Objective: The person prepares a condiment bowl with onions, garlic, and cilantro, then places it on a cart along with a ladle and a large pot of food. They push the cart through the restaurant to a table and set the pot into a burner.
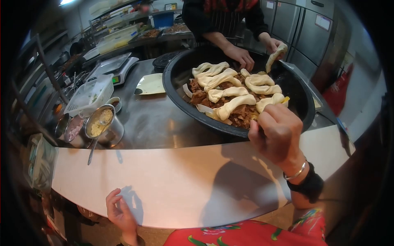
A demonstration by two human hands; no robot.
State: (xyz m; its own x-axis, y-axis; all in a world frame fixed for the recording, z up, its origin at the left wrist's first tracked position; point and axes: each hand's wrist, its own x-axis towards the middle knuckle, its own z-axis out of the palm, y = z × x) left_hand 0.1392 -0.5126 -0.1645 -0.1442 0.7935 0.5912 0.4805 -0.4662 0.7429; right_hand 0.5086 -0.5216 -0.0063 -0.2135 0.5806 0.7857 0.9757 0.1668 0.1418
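A large black pan (pixel 174 88) holds browned chopped meat (pixel 200 97) with several pale twisted dough strips (pixel 236 106) laid across it. My right hand (pixel 279 133) is closed above the near right rim of the pan, close to the strips; whatever its fingers may hold is hidden. Down at the front edge of the white board (pixel 172 180), my left hand (pixel 120 211) holds nothing, its fingers loosely bent and apart. Across the pan, a co-worker's hand (pixel 239 56) reaches over the dough, while the other (pixel 271 43) holds up another dough strip (pixel 276 57).
Metal pots (pixel 117 131) with chopped fillings and a spoon (pixel 93 149) stand at the left. Behind them are a white basket (pixel 92 98), a scale (pixel 119 71) and a pale square plate (pixel 150 84). Steel refrigerators (pixel 310 45) are at the back right.
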